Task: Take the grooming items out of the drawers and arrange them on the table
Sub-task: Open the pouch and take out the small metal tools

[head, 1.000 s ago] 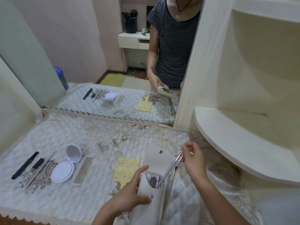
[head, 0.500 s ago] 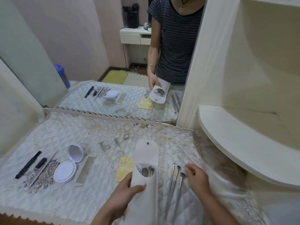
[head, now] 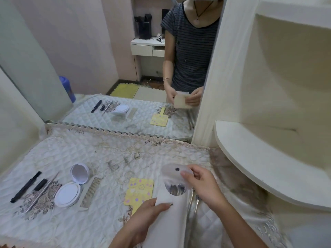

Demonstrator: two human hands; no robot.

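A quilted, lace-edged tabletop (head: 111, 156) stood against a wall mirror (head: 100, 51), with a curved cream shelf (head: 268, 167) jutting out at the right. Near the front edge, a person held a long white pouch (head: 168, 224) over the cloth with both hands. The left hand (head: 143, 219) gripped the pouch's body from the left, its thumb pressed on the front just beside a snap stud. The right hand (head: 204, 185) pinched the pouch's rounded flap, which was blurred; metal tool tips (head: 174, 189) showed in the open mouth below it. More thin metal tools (head: 196, 201) lay on the cloth just right of the pouch, partly hidden by the right wrist.

A yellow patterned card (head: 139, 191) lay just left of the pouch. Farther left, a round white compact (head: 67, 195) lay open, its mirrored lid (head: 80, 173) tipped up, with a fine-toothed comb (head: 91, 193) just beside it. At the far left lay a thin metal stick (head: 41, 193), a long black pencil (head: 26, 187) and a short black cap (head: 40, 184) between them.
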